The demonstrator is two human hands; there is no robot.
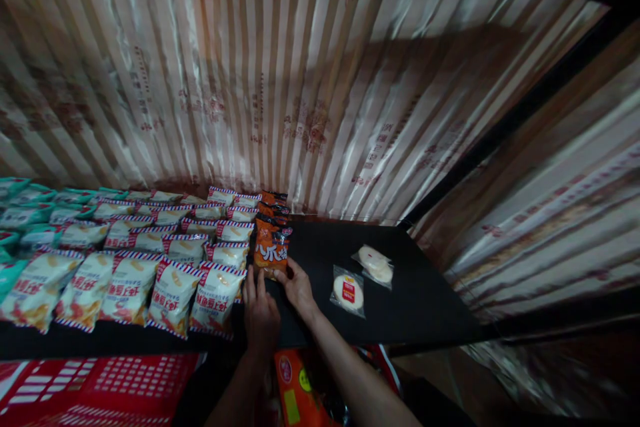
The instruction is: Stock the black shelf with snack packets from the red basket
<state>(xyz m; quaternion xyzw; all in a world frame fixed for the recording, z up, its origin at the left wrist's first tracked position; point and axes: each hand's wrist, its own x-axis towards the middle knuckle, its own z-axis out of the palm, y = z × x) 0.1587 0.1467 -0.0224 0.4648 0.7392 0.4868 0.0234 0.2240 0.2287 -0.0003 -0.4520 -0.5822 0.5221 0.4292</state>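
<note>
On the black shelf, an orange snack bag (271, 248) stands at the front of a short column of similar orange packets (274, 203). My right hand (298, 287) pinches the bag's lower right corner between thumb and fingers. At its lower left edge is my left hand (261, 310), fingers extended upward and resting against the bag and shelf. Just left of my left hand is a white snack bag with a striped edge (217, 299), the end one of several rows.
Right of my hands lie a clear-wrapped round white item with a red label (349, 291) and similar wrapped ones (375, 265). Teal packets (37, 237) fill the far left. Below are a red basket (140, 383) and an orange package (295, 387). Striped sheeting hangs behind.
</note>
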